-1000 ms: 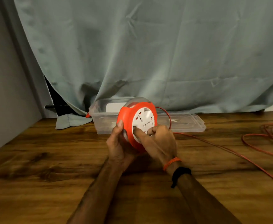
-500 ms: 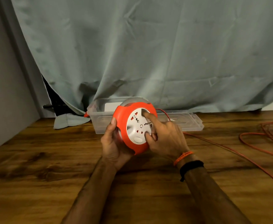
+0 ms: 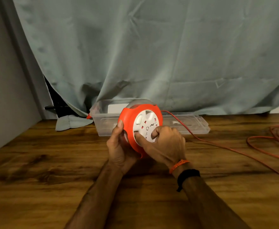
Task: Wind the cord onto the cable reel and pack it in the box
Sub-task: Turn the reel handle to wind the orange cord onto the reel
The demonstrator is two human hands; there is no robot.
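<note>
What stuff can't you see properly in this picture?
- Head view: the orange cord runs off the right edge, so its far end is unseen.
- Cable reel: its back is hidden by the left hand; the right hand covers part of its white face.
- Clear box: the reel blocks its middle.
</note>
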